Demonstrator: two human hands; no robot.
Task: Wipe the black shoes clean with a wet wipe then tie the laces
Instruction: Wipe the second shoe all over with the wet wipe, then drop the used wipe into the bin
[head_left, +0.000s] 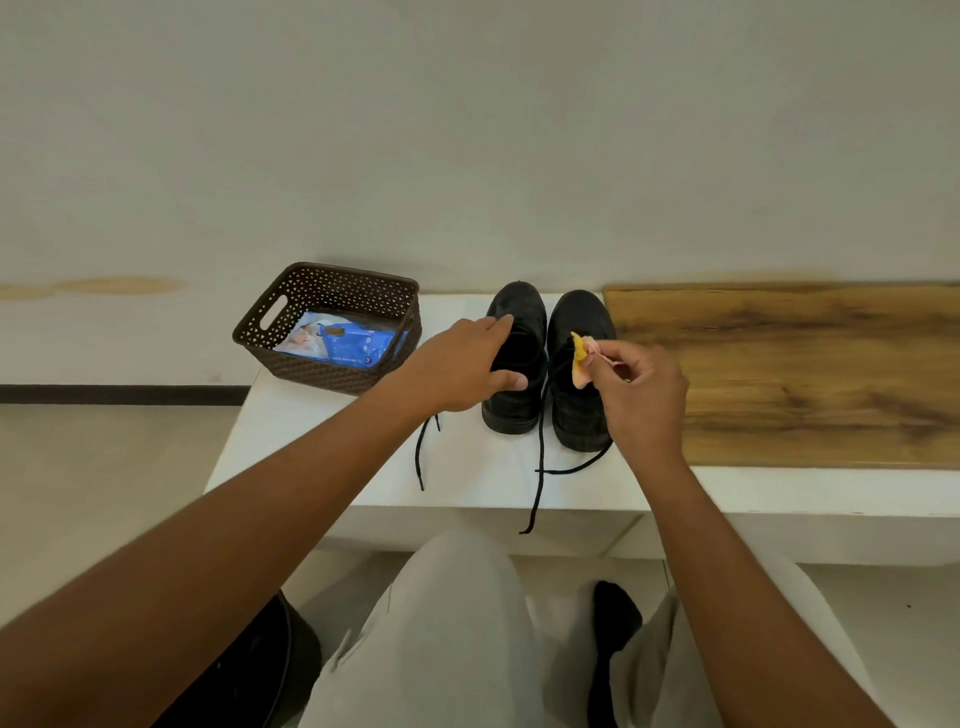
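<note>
Head view shows a pair of black shoes on a white bench, toes pointing away from the person, heels toward them, so each shoe's long axis runs straight out from the body. Taking the left shoe (515, 358) as the landmark: the right shoe (581, 374) stands just beside it on the right, nearly touching; a brown basket (332, 291) sits to its left with a blue pack of wipes (349, 343) inside; a wooden board (789, 374) lies further right, beyond the second shoe.

The left hand (462, 364) is on the landmark shoe, fingers spread over the tongue area and thumb curled against the near side of the opening, so it looks to be taking hold of the shoe across its width. The right hand (641, 387) hovers over the right shoe and pinches a crumpled wipe (581, 358), orange-pink in this light, between thumb and fingertips; the wipe hangs just above that shoe's laces and I cannot tell whether it touches them.

Loose laces (540, 467) trail from both shoes toward the bench's near edge, untied.

My reading is that wiping is the step in hand: the left hand steadies or lifts its shoe, and the wipe only has to cross a short way leftward to reach it.
</note>
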